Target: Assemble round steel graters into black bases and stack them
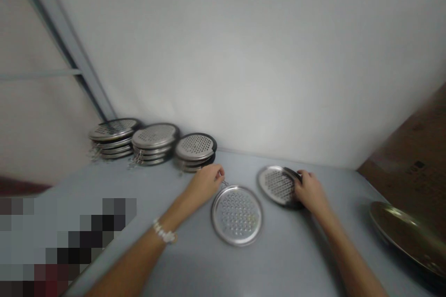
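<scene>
Fingers at left (219, 174) pinch a grater's (237, 216) blurred wire loop (225, 184); right fingers (305, 177) grip another grater (277, 184).

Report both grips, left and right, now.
Left hand: closed, apparently pinching the wire loop of a round perforated steel plate.
Right hand: closed on the edge of a second perforated steel plate.

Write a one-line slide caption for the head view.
Left hand at the wire loop of a perforated steel disc; right hand holding a second disc; three stacks behind.
</scene>
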Tool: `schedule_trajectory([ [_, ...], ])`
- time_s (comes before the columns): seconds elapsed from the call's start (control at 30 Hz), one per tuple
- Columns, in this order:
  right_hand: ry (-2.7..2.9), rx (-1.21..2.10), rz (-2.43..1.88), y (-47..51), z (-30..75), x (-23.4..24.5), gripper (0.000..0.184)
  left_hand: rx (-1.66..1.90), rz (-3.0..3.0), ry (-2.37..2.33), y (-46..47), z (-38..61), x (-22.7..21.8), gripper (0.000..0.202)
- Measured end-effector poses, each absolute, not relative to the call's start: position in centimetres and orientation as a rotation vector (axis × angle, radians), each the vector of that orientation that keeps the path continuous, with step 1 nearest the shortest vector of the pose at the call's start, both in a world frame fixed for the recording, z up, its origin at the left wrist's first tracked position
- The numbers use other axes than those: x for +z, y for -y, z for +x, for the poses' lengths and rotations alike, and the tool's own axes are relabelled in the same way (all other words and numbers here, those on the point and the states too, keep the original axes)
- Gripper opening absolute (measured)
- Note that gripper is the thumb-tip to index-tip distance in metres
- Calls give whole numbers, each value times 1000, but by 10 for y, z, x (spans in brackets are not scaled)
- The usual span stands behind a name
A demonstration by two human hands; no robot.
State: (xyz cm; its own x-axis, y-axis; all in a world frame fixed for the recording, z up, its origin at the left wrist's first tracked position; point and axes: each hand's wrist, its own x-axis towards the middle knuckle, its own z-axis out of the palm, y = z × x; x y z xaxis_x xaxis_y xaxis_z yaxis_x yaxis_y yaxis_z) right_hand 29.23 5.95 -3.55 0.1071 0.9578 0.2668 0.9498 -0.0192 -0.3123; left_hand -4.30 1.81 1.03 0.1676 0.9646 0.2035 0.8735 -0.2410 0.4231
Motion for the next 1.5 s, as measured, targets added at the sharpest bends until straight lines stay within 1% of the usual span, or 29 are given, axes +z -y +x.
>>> schedule_trajectory([
  [0.1,1871,89,-1945,-68,301,-41,35,651,2264,-1668,-17,-36,8,12],
  [0.33,1814,222,-1819,-70,301,-40,35,687,2322,-1579,-13,-26,8,12],
  [0.37,1807,249,-1789,-70,299,-39,35,710,2351,-1524,-10,-23,10,14],
  [0.47,1791,321,-1697,-67,289,-36,36,743,2494,-1296,-2,-13,14,28],
  [0.5,1788,343,-1668,-66,285,-34,37,737,2544,-1233,1,-11,15,28],
  [0.57,1791,381,-1620,-62,276,-30,39,751,2625,-1144,5,-8,15,21],
  [0.63,1784,440,-1575,-58,269,-25,40,828,2669,-1126,7,-7,14,18],
  [0.7,1751,542,-1521,-53,263,-21,38,915,2698,-1148,7,-8,13,20],
  [0.8,1715,696,-1433,-49,256,-18,35,886,2793,-1103,7,-10,11,22],
  [0.87,1705,738,-1408,-49,253,-18,34,837,2844,-1019,6,-12,10,24],
  [0.97,1659,763,-1418,-54,258,-23,34,880,2848,-969,3,-15,9,25],
  [1.07,1610,727,-1486,-64,273,-29,34,973,2820,-978,0,-19,11,25],
  [1.17,1544,608,-1599,-74,294,-34,35,1132,2693,-1063,1,-22,16,22],
  [1.27,1506,477,-1695,-80,310,-38,35,1354,2386,-1262,1,-19,23,17],
  [1.33,1504,399,-1742,-80,314,-40,35,1431,2095,-1368,-1,-18,28,17],
  [1.4,1500,322,-1784,-77,312,-39,36,1366,1828,-1333,-6,-18,30,20],
  [1.5,1516,131,-1840,-67,298,-32,37,1109,1580,-1210,-14,-25,26,26],
])
